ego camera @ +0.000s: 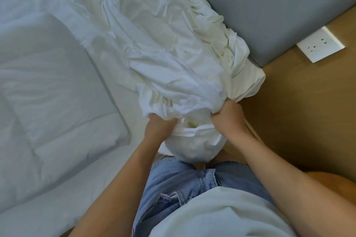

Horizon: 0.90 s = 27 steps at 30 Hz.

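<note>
Holding on with both, are we? What have the grips got?

Yes. Our left grip (159, 123) is curled tight into a bunch of the white sheet (163, 54). Our right grip (227, 115) is clenched on another bunch just beside it. Between and below them, a rounded bulge of the same cloth hangs toward our jeans (183, 184).

And where does the rest of the sheet lie?

It runs away from us in a crumpled band along the head of the bed, against the grey headboard (269, 5). Our end of it is gathered at the mattress corner (254, 82).

So how far along are we, would we say?

Early to middle, we judge. We have a firm hold on the gathered end at the corner. But the sheet is all creases, and we can see no part of it laid flat or tucked. We cannot tell whether we are pulling it on or stripping it off.

What is left, then?

Either way, nearly its whole length is yet to be dealt with. The quilt (48, 82) lies to the left on the bed, well apart from our grips.
</note>
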Available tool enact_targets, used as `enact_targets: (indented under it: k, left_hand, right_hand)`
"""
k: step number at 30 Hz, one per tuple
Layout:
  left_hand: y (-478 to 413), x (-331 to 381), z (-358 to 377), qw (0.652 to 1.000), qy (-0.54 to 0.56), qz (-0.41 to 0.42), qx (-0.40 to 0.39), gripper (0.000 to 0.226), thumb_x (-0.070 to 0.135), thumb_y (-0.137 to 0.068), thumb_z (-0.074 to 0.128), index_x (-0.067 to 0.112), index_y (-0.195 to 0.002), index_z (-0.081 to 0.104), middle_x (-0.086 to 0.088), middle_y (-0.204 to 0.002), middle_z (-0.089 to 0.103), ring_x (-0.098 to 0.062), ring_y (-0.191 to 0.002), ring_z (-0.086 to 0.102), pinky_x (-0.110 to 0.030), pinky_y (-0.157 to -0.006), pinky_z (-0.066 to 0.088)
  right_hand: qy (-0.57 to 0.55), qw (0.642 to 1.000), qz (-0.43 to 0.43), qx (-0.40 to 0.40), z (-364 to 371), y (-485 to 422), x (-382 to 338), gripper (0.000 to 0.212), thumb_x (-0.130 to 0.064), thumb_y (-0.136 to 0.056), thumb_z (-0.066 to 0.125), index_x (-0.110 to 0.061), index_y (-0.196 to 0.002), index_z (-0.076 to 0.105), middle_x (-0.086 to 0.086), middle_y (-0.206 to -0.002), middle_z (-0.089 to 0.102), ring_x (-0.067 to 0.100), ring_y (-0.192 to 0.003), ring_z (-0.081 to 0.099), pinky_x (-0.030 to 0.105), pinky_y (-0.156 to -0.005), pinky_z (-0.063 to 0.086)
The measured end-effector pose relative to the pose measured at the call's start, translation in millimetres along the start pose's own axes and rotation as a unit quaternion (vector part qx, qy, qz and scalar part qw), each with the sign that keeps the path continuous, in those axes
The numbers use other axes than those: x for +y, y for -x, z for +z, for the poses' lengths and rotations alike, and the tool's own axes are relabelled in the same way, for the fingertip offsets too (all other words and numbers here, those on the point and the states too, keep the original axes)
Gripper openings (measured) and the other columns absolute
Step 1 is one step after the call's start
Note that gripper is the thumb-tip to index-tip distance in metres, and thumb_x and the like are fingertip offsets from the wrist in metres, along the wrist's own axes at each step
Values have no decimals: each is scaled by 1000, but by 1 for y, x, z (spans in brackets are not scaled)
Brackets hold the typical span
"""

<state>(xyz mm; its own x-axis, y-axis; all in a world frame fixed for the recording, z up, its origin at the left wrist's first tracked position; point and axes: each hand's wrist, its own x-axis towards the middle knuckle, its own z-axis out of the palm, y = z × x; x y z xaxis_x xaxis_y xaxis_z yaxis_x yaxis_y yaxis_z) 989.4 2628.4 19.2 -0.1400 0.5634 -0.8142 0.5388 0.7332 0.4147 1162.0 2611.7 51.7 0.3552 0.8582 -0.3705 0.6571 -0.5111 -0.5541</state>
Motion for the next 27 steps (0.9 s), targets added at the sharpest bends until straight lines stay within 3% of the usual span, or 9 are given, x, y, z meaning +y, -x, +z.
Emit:
enact_targets:
  k: [2, 4, 7, 9, 12, 16, 20, 25, 27]
  left_hand:
    - [9, 0, -4, 978, -162, 76, 111, 85, 52, -83, 62, -2, -139, 28, -16, -136, 40, -31, -124, 41, -39, -101, 37]
    - [27, 10, 0, 966, -150, 158, 141, 78, 67, -81, 49, 1, -123, 49, -13, -123, 50, -30, -118, 44, -35, -94, 37]
    - [53, 34, 7, 986, 94, 106, -86, 101, 91, -54, 44, 9, -109, 65, -3, -106, 66, -23, -105, 60, -32, -90, 48]
    - [54, 44, 8, 955, 230, 21, -188, 89, 76, -60, 64, 10, -120, 61, -3, -112, 67, -17, -106, 61, -31, -96, 47]
    - [44, 48, 1, 922, 334, -38, -194, 19, 21, -87, 64, 5, -77, 62, -5, -61, 64, -17, -65, 60, -27, -65, 48]
    - [48, 57, -13, 916, 375, 4, -144, 14, 15, -72, 67, 3, -75, 60, -10, -66, 57, -23, -60, 58, -29, -62, 47]
    - [47, 61, -41, 955, 253, 128, -82, 60, 27, -39, 74, 5, -94, 65, -11, -80, 69, -28, -70, 66, -41, -69, 52]
    - [46, 56, -38, 962, 230, 131, -71, 26, 16, -53, 69, 13, -78, 64, 1, -59, 68, -19, -56, 65, -35, -65, 52]
    - [41, 49, -33, 954, 262, 107, -101, 26, 19, -54, 66, 11, -79, 68, -6, -66, 67, -20, -57, 65, -32, -60, 51]
  right_hand:
    - [-21, 1000, -1, -22, 6, 12, -1, 7, -9, -82, 58, -14, -78, 55, -8, -63, 47, 16, -63, 46, 22, -47, 26]
    - [-36, 999, -7, -36, 10, 21, -12, 13, -15, -84, 60, -9, -96, 61, -4, -72, 55, 18, -70, 52, 23, -55, 33]
    - [-39, 996, -65, -45, 14, 31, -29, 25, -22, -88, 60, -8, -109, 59, 4, -89, 66, 20, -83, 63, 27, -66, 45]
    - [-41, 992, -105, -62, 20, 46, -32, 30, -21, -89, 57, -9, -116, 55, 4, -105, 64, 19, -97, 62, 28, -79, 50]
    - [-5, 982, -126, -139, 28, 65, -27, 48, -17, -84, 63, -4, -124, 42, 5, -119, 45, 21, -106, 52, 20, -80, 39]
    - [-155, 961, -166, -159, 8, 57, -22, 44, -35, -79, 71, -14, -112, 53, -9, -108, 43, 4, -99, 49, 15, -84, 41]
    - [-304, 947, -95, -47, -7, 43, -4, 13, -32, -82, 65, -25, -86, 55, 0, -97, 55, 5, -90, 54, 5, -70, 41]
    - [-126, 988, 61, -71, 8, -23, 27, 64, -26, -83, 68, -11, -136, 35, 9, -133, 40, 25, -123, 40, 32, -96, 39]
    - [-129, 984, 64, -104, 20, -42, 27, 42, -16, -91, 53, -8, -131, 43, 13, -128, 51, 30, -118, 48, 34, -90, 41]
